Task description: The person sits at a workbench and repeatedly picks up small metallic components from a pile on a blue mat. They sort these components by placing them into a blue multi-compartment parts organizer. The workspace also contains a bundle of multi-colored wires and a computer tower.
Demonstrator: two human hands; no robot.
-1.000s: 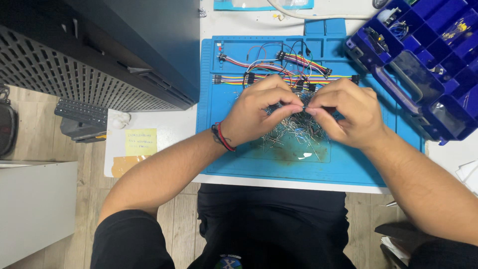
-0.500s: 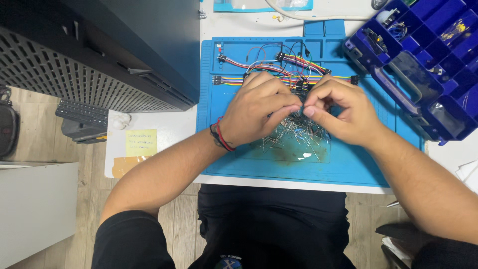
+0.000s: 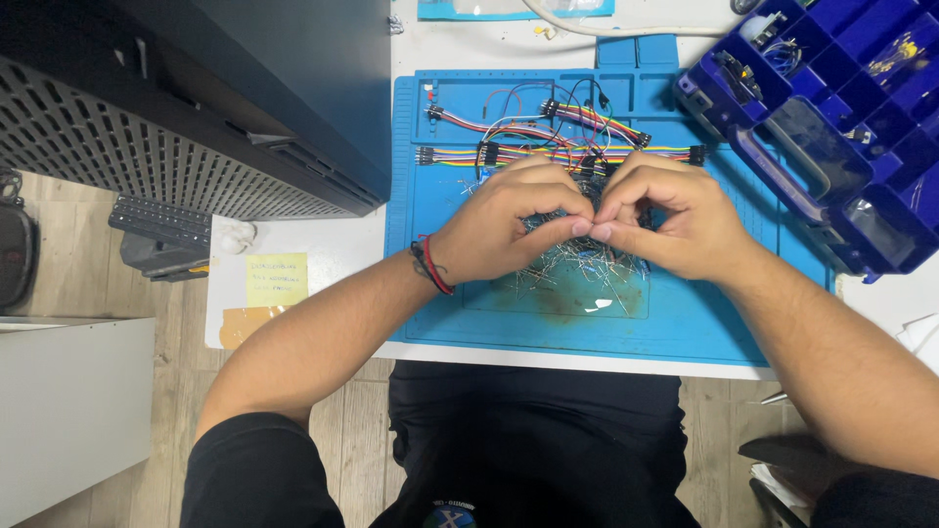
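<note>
Both hands are bunched together over the middle of the blue work mat (image 3: 509, 323), and compared with a second ago they have crept a little closer: the gap that showed between the thumbs is gone, and the fingertips now meet at one spot. The left hand (image 3: 514, 225) curls inward, thumb and forefinger pressed tight; the right hand (image 3: 665, 220) mirrors it from the other side. Each grip is pinched shut on something very small between the tips, most likely one of the thin wire bits, though the piece itself is too small to make out.

Directly beneath the hands lies the tangle of fine wire leads (image 3: 587, 269), spread loose on the mat just as it was in the earlier pictures; it has not shifted. Just beyond the knuckles sit the rainbow jumper cables (image 3: 548, 152) with their black plug ends, also unmoved.

From where I stand, the closing-up of the fingers reads as fine work on a single tiny part held above the pile, not a reach for anything new.

To the right, the blue compartment box (image 3: 831, 108) stands open, apart from the hands. A dark perforated case (image 3: 196, 108) fills the left of the tabletop (image 3: 313, 313), with a yellow sticky note (image 3: 276, 279) near its edge.
</note>
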